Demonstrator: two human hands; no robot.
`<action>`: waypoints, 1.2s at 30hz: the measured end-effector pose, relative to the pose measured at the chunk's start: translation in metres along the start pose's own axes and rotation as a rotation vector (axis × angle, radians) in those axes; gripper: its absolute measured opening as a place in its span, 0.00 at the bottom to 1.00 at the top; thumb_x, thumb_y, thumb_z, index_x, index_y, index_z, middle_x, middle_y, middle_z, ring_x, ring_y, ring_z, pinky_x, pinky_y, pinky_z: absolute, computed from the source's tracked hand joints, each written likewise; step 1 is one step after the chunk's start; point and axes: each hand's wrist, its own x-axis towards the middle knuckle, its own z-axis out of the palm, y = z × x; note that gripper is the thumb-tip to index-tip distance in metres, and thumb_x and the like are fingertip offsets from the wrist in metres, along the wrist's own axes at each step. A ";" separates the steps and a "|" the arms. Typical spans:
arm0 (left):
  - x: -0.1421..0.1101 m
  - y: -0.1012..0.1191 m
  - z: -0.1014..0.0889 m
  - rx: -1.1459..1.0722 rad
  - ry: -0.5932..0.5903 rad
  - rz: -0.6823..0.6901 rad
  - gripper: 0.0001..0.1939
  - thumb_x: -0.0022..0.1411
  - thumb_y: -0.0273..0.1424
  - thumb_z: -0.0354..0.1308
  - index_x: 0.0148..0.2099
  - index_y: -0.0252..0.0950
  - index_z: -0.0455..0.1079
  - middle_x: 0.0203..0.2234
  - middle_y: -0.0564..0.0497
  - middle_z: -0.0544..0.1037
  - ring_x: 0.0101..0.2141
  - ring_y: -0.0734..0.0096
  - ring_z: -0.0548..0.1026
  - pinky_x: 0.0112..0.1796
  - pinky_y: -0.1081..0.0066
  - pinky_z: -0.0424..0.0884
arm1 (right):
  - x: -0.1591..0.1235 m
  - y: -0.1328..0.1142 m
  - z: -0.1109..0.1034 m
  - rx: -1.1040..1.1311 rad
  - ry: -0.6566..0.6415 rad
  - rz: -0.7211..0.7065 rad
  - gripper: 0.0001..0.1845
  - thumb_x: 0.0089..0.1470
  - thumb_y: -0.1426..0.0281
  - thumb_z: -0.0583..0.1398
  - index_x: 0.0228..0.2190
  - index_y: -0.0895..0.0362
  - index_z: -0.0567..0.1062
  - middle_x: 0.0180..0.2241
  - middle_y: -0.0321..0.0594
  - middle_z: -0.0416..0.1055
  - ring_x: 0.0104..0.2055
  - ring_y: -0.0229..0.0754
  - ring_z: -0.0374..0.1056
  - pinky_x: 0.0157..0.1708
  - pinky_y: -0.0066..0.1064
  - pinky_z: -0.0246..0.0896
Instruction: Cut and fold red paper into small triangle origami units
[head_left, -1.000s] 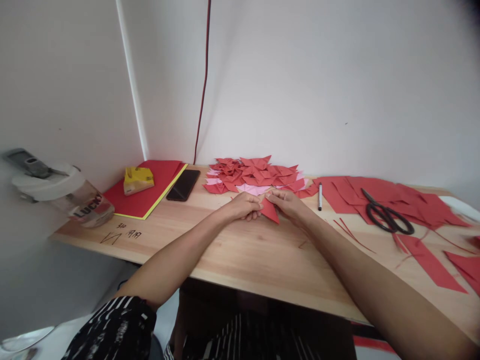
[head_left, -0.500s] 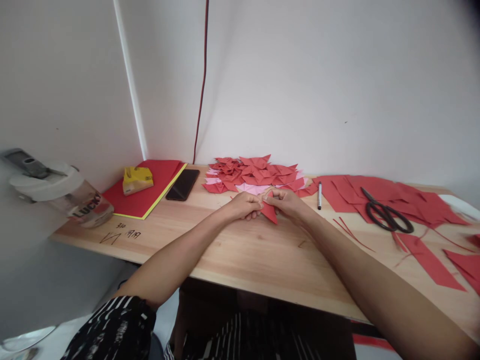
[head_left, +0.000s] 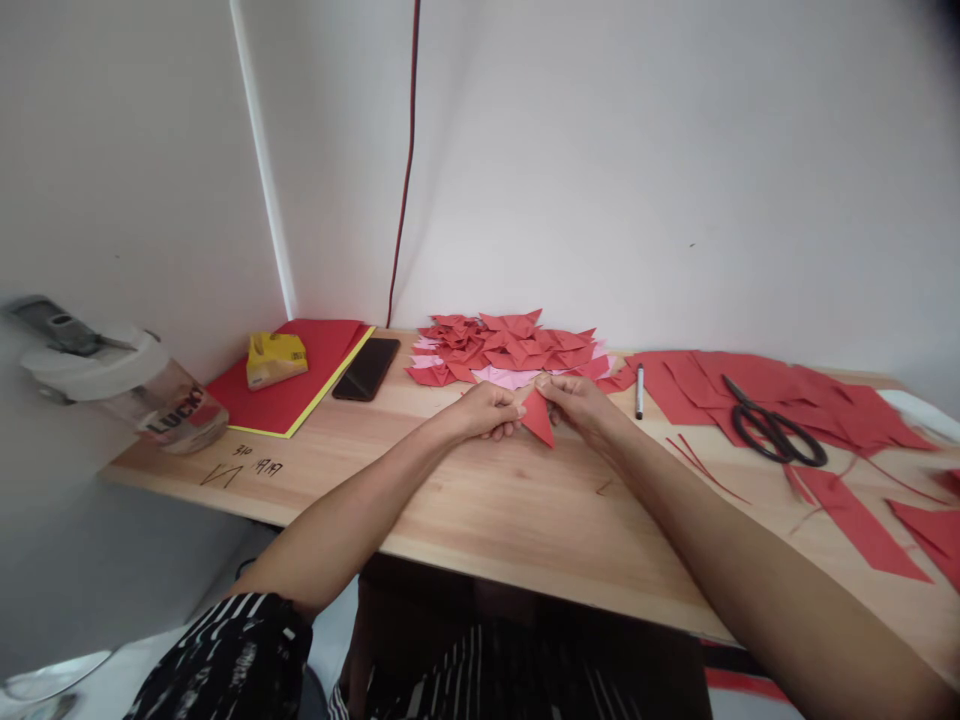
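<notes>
Between my two hands is a folded piece of red paper [head_left: 537,420], its pointed end hanging down toward the table. My left hand [head_left: 491,411] grips its left side, fingers curled and thumb on top. On the other side my right hand [head_left: 574,401] pinches the paper's upper edge between thumb and fingers. Just beyond the hands lies a pile of folded red paper pieces [head_left: 517,342], with pink folded paper [head_left: 506,378] showing at its near edge. Part of the held paper is hidden by my fingers.
On the right are flat red paper sheets [head_left: 675,385], black-handled scissors [head_left: 780,435], a marker [head_left: 640,392], thin red strips [head_left: 701,465] and a wide red strip [head_left: 862,525]. Leftward lie a phone [head_left: 367,368], a yellow packet [head_left: 277,360] on red sheets [head_left: 322,345], and a bottle [head_left: 176,405].
My right thumb slid inward over the red paper's top, then drew back to its upper edge, so more of the paper shows now. My left hand has stayed nearly still.
</notes>
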 end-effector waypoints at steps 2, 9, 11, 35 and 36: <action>0.000 -0.001 0.000 -0.006 -0.004 0.009 0.12 0.61 0.31 0.54 0.26 0.30 0.66 0.17 0.55 0.71 0.13 0.85 0.63 0.13 0.82 0.53 | 0.000 -0.001 0.001 -0.007 0.009 0.007 0.29 0.45 0.41 0.59 0.19 0.56 0.68 0.20 0.37 0.67 0.20 0.34 0.57 0.20 0.27 0.54; -0.002 0.001 0.003 0.004 -0.001 0.039 0.13 0.62 0.30 0.53 0.26 0.30 0.67 0.17 0.53 0.72 0.13 0.85 0.64 0.15 0.81 0.55 | -0.002 -0.004 -0.002 -0.062 -0.040 0.015 0.25 0.44 0.46 0.64 0.20 0.56 0.71 0.19 0.35 0.66 0.22 0.36 0.60 0.22 0.29 0.55; -0.004 0.004 0.004 0.023 0.009 0.060 0.13 0.62 0.30 0.53 0.26 0.30 0.68 0.15 0.55 0.71 0.13 0.85 0.62 0.15 0.81 0.54 | -0.002 -0.005 -0.002 -0.078 -0.055 0.019 0.23 0.41 0.48 0.66 0.22 0.56 0.72 0.19 0.33 0.65 0.21 0.34 0.57 0.21 0.28 0.52; -0.006 0.005 0.004 -0.042 0.067 0.055 0.14 0.63 0.28 0.54 0.24 0.30 0.68 0.13 0.56 0.69 0.10 0.85 0.61 0.13 0.82 0.55 | -0.002 -0.003 0.003 -0.068 0.018 0.001 0.31 0.50 0.41 0.55 0.20 0.57 0.68 0.18 0.35 0.64 0.19 0.34 0.55 0.20 0.28 0.50; -0.006 0.005 0.005 -0.055 0.094 0.058 0.14 0.63 0.28 0.53 0.25 0.30 0.68 0.12 0.56 0.69 0.10 0.85 0.61 0.13 0.82 0.55 | -0.003 -0.005 0.003 -0.090 0.002 0.004 0.31 0.50 0.41 0.56 0.19 0.57 0.68 0.18 0.35 0.64 0.19 0.34 0.56 0.21 0.28 0.50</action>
